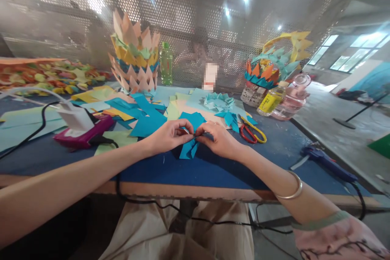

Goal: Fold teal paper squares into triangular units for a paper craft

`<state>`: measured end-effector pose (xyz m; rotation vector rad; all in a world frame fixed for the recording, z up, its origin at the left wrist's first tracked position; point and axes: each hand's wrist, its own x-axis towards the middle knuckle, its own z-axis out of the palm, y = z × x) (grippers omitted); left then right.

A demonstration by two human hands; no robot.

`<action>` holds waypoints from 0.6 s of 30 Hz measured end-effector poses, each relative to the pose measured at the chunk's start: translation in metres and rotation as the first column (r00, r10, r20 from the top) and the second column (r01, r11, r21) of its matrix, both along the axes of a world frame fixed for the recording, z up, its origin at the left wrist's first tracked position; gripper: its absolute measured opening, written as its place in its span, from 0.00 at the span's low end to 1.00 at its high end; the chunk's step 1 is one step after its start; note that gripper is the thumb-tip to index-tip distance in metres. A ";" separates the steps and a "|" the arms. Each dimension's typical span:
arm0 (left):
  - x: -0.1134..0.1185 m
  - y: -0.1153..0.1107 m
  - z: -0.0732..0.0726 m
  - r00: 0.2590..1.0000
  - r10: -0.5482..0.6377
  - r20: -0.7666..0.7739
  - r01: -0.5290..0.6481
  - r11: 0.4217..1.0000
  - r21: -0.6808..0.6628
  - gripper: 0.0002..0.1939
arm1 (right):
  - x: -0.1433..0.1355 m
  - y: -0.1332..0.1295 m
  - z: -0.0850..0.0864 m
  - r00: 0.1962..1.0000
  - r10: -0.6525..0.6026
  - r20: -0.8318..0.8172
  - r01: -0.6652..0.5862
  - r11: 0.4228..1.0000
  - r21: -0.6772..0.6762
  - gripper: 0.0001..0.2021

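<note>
My left hand (176, 132) and my right hand (215, 137) meet fingertip to fingertip over the blue table. Both pinch a small piece of blue paper (188, 150), whose folded lower end shows beneath the fingers; its held part is hidden. Just behind the hands lies more blue paper (191, 119). Folded blue paper pieces (229, 119) rest beyond my right hand, beside scissors (252, 130) with red and yellow handles. A ring of folded light-teal paper (218, 101) sits farther back.
Left of my arm stands a purple power strip (82, 132) with a white charger (73, 117). A glue gun (330, 164) lies at the right edge. Tall layered paper work (135, 55), a green bottle (166, 64) and a yellow-labelled bottle (271, 99) stand behind. A black cable (213, 222) hangs below the table edge.
</note>
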<state>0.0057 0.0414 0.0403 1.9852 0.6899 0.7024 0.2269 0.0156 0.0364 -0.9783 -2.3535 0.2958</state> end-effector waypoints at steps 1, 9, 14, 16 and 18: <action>0.000 0.000 0.000 1.000 -0.001 -0.004 0.001 1.000 -0.001 0.10 | 0.001 -0.001 0.000 1.000 -0.003 -0.007 0.003 1.000 0.006 0.01; 0.006 -0.002 0.002 1.000 -0.017 -0.017 0.016 1.000 -0.014 0.11 | 0.010 -0.007 -0.002 0.999 -0.006 -0.045 0.007 1.000 0.022 0.01; 0.007 -0.003 0.003 0.999 -0.023 -0.025 0.023 1.000 -0.012 0.12 | 0.010 -0.008 -0.002 0.998 -0.009 -0.059 0.010 1.000 0.022 0.02; 0.006 -0.004 0.004 1.000 -0.019 -0.025 0.019 1.000 -0.009 0.12 | 0.010 -0.008 -0.001 0.998 -0.010 -0.065 0.011 1.000 0.015 0.01; 0.006 -0.005 0.006 1.000 -0.011 -0.023 0.011 1.000 -0.004 0.12 | 0.011 -0.008 -0.002 0.997 -0.011 -0.074 0.012 1.000 0.005 0.01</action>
